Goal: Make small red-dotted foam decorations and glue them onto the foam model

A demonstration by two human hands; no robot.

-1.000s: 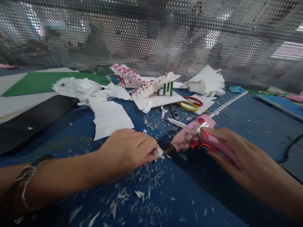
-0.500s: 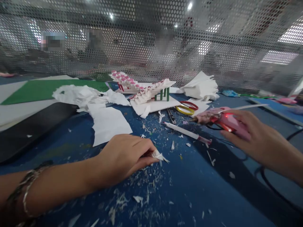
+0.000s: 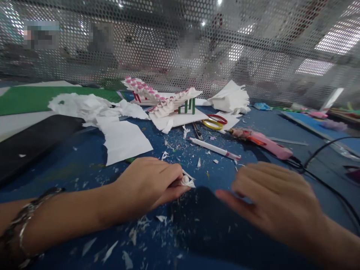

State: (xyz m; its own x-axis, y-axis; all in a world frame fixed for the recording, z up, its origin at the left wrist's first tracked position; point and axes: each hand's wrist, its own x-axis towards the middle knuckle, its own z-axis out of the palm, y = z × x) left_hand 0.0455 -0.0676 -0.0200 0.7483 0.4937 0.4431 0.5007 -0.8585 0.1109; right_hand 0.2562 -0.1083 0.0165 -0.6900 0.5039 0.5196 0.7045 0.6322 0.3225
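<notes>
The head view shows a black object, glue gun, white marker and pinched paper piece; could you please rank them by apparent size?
Black object, cut off by the frame
Glue gun
White marker
Paper piece, partly hidden

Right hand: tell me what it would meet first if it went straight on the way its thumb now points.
Probably the small rolled white paper pinched in the left hand; the right hand points roughly toward it, though one view leaves depth unclear.
</notes>
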